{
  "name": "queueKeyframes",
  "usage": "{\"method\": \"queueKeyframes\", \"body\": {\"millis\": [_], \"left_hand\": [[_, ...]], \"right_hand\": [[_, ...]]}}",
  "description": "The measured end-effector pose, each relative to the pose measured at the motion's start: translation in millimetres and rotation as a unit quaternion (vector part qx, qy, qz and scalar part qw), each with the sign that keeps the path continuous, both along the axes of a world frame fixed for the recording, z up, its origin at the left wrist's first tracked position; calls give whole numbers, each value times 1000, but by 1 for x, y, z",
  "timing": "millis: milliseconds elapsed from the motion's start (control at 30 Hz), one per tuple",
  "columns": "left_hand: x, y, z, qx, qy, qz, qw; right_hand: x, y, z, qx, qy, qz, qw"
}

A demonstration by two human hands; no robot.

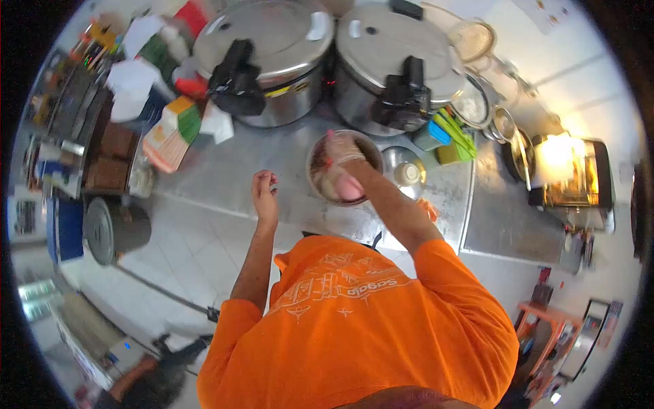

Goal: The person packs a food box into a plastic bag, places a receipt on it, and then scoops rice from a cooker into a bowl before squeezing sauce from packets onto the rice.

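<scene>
My right hand point(345, 148), in what looks like a clear plastic glove, reaches into a round metal bowl point(313, 180) on the steel counter. Its fingers are closed around a pink utensil point(350, 188), blurred by motion, whose broad pink end sits low in the bowl. Dark and pale contents show inside, too smeared to name. Left of the bowl, my left hand point(264, 193) hovers near the counter's front edge. Its fingers are loosely curled and apart, with nothing visible in them. Close by on the right is a shiny metal dish point(420, 178) with a pale round container point(407, 173) in it.
Two big lidded steel cookers point(272, 41) stand behind the bowl. Green and blue containers point(449, 146) are at right, with a pan point(519, 153) and a lit glass-fronted appliance point(579, 170) beyond. A carton point(172, 136) lies left. A lidded bin point(112, 232) stands on the floor; another person's arm point(133, 378) shows lower left.
</scene>
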State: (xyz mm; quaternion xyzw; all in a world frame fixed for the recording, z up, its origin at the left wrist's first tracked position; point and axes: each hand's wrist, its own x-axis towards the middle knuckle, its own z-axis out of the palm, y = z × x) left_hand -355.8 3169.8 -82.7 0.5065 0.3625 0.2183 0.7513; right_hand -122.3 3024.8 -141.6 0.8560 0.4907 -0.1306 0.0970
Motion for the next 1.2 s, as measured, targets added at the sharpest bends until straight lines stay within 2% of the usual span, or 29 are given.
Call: {"method": "queueKeyframes", "body": {"millis": [100, 133, 167, 200, 267, 333, 400, 500, 533, 567, 633, 733, 767, 800, 833, 867, 900, 967, 1000, 1100, 1133, 1200], "left_hand": [[22, -18, 18, 29, -19, -44, 998], [26, -25, 27, 41, -18, -43, 998], [28, -31, 31, 52, -18, -37, 998], [28, -33, 23, 62, -23, -42, 997], [27, -43, 16, 79, -21, -47, 995], [31, -59, 16, 96, -12, -50, 994], [47, -82, 17, 113, -25, -76, 990], [78, -117, 29, 161, -64, -136, 976], [93, -132, 36, 180, -86, -159, 967], [110, -150, 44, 155, -98, -180, 966], [149, -193, 63, 104, -118, -218, 963], [225, -278, 83, -10, -105, -406, 908], [254, -310, 95, -112, -83, -458, 878], [284, -342, 89, -224, -95, -483, 841], [315, -373, 82, -322, -65, -459, 826], [347, -399, 75, -416, -37, -429, 801], [374, -421, 64, -449, -23, -366, 815], [422, -454, 40, -507, 5, -234, 829], [441, -466, 23, -505, 14, -169, 846], [454, -468, 12, -490, -29, -126, 862], [458, -465, 10, -508, 5, -110, 854], [461, -460, 16, -538, 16, -107, 836]], "right_hand": [[-15, -22, 55, 77, -68, 83, 991], [-22, -41, 71, 82, -3, -49, 995], [-33, -58, 86, 90, 61, -175, 979], [-45, -78, 114, -4, 102, -188, 977], [-77, -124, 134, -73, 122, -150, 978], [-105, -151, 104, 10, 114, -154, 981], [-100, -170, 49, 129, 145, -247, 949], [-67, -212, 68, 284, 122, -188, 932], [-51, -237, 80, 315, 92, -154, 932], [-22, -271, 107, 327, 6, -111, 938], [49, -342, 159, 317, -142, -119, 930], [201, -428, 192, 217, -98, -426, 873], [217, -417, 242, 192, -124, -479, 847], [267, -434, 225, 173, -151, -477, 848], [303, -443, 218, 97, -172, -390, 900], [338, -448, 196, 94, -191, -372, 903], [362, -449, 178, 91, -208, -356, 906], [358, -433, 182, 86, -216, -368, 900], [349, -422, 190, 83, -220, -374, 897], [311, -413, 239, 14, -132, -281, 951], [334, -425, 206, 33, -83, -326, 941], [344, -446, 188, -29, -52, -248, 967]]}}
